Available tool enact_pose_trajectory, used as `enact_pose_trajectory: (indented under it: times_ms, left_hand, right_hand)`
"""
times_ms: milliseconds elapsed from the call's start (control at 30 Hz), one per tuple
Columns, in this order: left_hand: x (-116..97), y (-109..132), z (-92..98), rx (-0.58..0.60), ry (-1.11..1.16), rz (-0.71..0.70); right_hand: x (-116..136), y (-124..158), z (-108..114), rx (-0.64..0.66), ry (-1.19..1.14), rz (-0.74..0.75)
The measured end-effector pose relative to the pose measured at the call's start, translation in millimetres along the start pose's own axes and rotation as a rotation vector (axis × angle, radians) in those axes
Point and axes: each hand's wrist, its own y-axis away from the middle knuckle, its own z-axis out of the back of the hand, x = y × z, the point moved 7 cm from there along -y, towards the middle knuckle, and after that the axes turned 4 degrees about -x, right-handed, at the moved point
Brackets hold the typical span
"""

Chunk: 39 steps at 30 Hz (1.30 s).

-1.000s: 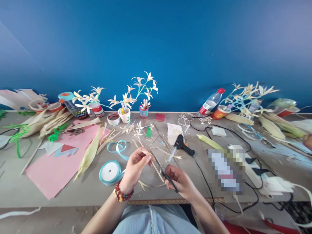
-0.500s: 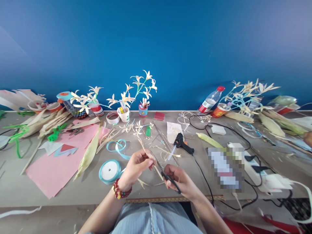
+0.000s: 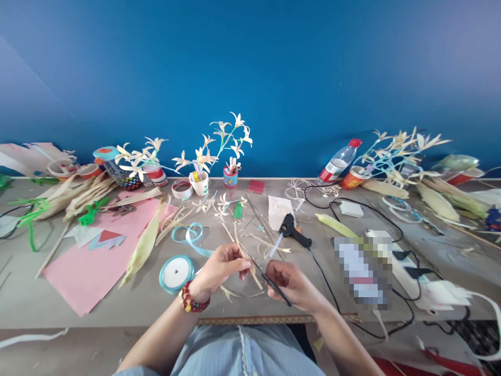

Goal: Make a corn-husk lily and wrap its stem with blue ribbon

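Note:
My left hand [image 3: 224, 269], with a red bead bracelet [image 3: 192, 300] at the wrist, pinches a narrow pale strip of corn husk [image 3: 256, 277] between thumb and fingers. The strip slants, its thin tip pointing away from me. My right hand [image 3: 293, 286] is closed on black-handled scissors [image 3: 278, 292]. Their blades point up and left along the husk strip, close to my left fingertips; whether they touch it I cannot tell. Left of my left hand lies a spool of light blue ribbon [image 3: 177, 274]. Husk scraps [image 3: 229, 294] are on the table below the hands.
A black glue gun [image 3: 294, 232] with its cable lies right of centre, near a power strip [image 3: 399, 271] and a blurred-out object [image 3: 362, 271]. Pink paper [image 3: 90, 277] and a corn husk [image 3: 143, 248] lie left. Husk flowers [image 3: 204, 156] stand in cups behind.
The husk strip has turned slightly in my left fingers. The scissors have tilted so their handles look narrower. A hand at the far right edge has gone from view.

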Motion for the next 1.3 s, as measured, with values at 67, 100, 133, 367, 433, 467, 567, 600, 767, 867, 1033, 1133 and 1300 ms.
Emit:
enact_pose_trajectory:
  times_ms: [67,100,133,367,433,467,567,600,767,867,1033,1133,1300]
  left_hand:
    - [0,0,0.1,0.000,-0.006,0.004]
    - [-1,0,0.3,-0.001,-0.006,0.004]
    - [-1,0,0.4,-0.001,-0.006,0.004]
    - [0,0,0.0,0.002,-0.004,0.028]
    - [1,1,-0.7,0.009,-0.002,0.036]
    - [1,1,-0.8,0.010,-0.002,0.037]
    - [1,1,-0.5,0.005,-0.007,0.036]
    - [1,1,-0.4,0.004,-0.009,0.035]
    - [2,3,-0.2,0.002,-0.007,0.040]
    - [0,5,-0.4,0.006,0.000,0.025]
    - [-3,7,-0.5,0.016,0.021,-0.016]
    - [-5,9,1.0,-0.013,0.037,-0.032]
    - [-10,14,3.4,-0.095,0.011,-0.043]
  right_hand:
    - [-1,0,1,-0.002,0.002,-0.006]
    - [-1,0,1,-0.009,0.001,-0.006]
    - [-2,-1,1,-0.014,-0.002,-0.006]
    - [-4,1,1,-0.026,-0.001,-0.015]
    - [-2,2,1,-0.022,0.014,-0.008]
    - [-1,2,1,-0.024,0.020,-0.002]
    - [-1,2,2,-0.037,0.025,0.012]
    - [-1,2,3,-0.040,0.022,0.013]
    - [-4,2,4,-0.065,0.006,0.012]
    - [-4,2,4,-0.083,0.015,0.015]
    - [-2,4,7,-0.127,0.038,0.021]
    - [-5,5,11,-0.168,0.055,0.017]
    - [-8,9,16,-0.236,0.058,0.024]
